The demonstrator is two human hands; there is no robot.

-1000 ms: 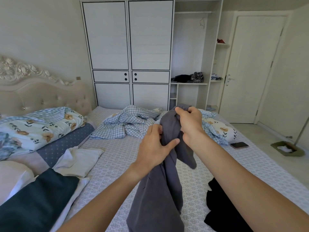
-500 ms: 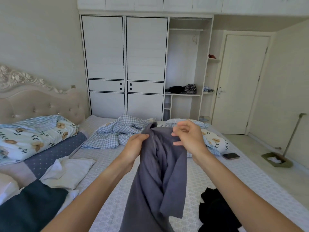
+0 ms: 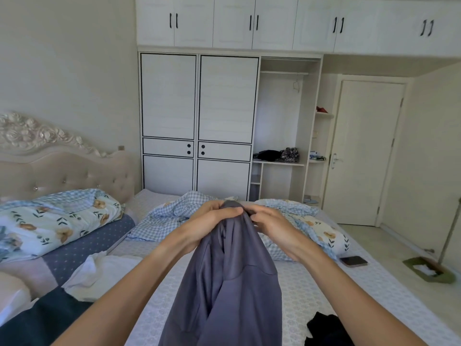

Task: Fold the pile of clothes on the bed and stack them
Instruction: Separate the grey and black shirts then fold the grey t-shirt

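Observation:
A grey garment [image 3: 232,275] hangs in front of me above the bed [image 3: 299,295]. My left hand [image 3: 212,221] and my right hand [image 3: 272,228] both grip its top edge, close together at chest height. The cloth droops in long folds and runs out of the frame's bottom edge. A black garment [image 3: 326,330] lies crumpled on the bed at the lower right. At the lower left lie a white garment [image 3: 104,273] and a dark teal one [image 3: 42,323].
A blue checked duvet [image 3: 172,218] is bunched behind my hands. Floral pillows [image 3: 55,221] lean by the headboard. A phone [image 3: 353,260] rests near the bed's right edge. A dustpan with a long handle [image 3: 429,268] stands on the floor. A white wardrobe [image 3: 199,121] is behind the bed.
My hands moved from one above the other to side by side at the garment's top edge. The view tilted upward, showing the upper cupboards.

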